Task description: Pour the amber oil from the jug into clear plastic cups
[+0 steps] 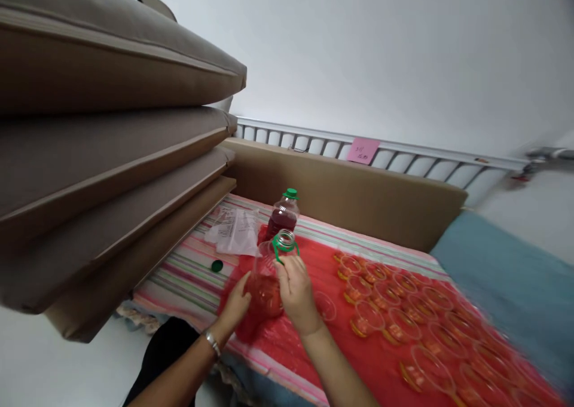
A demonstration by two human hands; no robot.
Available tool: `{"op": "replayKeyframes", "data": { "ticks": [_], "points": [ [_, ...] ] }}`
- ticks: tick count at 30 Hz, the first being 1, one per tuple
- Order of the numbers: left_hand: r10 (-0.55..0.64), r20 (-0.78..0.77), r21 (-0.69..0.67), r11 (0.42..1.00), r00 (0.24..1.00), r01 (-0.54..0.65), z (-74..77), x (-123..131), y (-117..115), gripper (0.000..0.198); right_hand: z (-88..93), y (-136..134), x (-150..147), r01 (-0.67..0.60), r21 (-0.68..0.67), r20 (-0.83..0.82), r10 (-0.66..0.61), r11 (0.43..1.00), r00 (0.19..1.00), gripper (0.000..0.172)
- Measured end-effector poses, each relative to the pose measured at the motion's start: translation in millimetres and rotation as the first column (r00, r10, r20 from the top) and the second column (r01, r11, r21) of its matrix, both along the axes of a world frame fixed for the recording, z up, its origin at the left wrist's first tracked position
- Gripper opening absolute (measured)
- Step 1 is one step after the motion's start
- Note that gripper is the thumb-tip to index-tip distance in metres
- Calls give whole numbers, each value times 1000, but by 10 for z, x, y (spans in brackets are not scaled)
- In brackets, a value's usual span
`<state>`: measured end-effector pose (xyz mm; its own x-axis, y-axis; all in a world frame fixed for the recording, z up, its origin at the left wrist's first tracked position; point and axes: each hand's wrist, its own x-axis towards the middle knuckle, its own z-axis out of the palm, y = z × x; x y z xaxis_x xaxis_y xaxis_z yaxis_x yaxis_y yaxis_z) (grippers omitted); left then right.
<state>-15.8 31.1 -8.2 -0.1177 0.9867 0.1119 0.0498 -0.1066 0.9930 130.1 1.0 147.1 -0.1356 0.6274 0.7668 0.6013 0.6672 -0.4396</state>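
Observation:
A clear, uncapped bottle (265, 290) with a green handle at its neck stands between my hands on red plastic sheeting (309, 263). My right hand (295, 287) is closed round the green handle. Against the bottle's lower left side rests my left hand (237, 304), its fingers partly hidden by the bottle. A second bottle (282, 216), holding dark red liquid and topped with a green cap, stands just behind. The loose green cap (217, 266) lies on the striped cloth to the left. One clear cup (324, 306) is right of my right hand.
Many clear cups (401, 323) with orange contents cover the right side of the red sheeting. Plastic bags (237, 230) lie at the back left. Stacked brown cushions (112, 138) overhang the left. A brown board (341, 192) and a radiator (406, 159) border the back.

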Motion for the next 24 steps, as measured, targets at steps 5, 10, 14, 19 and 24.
{"op": "replayKeyframes", "data": {
  "ticks": [5, 10, 14, 19, 24],
  "points": [
    [-42, -67, 116, 992, 997, 49, -85, 50, -92, 103, 67, 16, -173, 18, -37, -63, -20, 999, 998, 21],
    [-35, -86, 171, 984, 996, 50, -69, 155, 149, 102, 66, 156, -217, 150, -15, -166, -150, 989, 975, 18],
    [-74, -108, 216, 972, 991, 96, -52, 124, 365, 87, -6, 248, -169, 190, -7, -165, -189, 982, 968, 16],
    [-59, -163, 216, 972, 985, 94, -72, 13, 395, 78, 3, 239, -105, 124, -19, -151, -125, 992, 981, 10],
    [-3, -208, 222, 974, 978, 50, -51, -49, 174, 71, 183, 80, 45, 72, 17, -108, -69, 997, 992, 24]
  ]
}}
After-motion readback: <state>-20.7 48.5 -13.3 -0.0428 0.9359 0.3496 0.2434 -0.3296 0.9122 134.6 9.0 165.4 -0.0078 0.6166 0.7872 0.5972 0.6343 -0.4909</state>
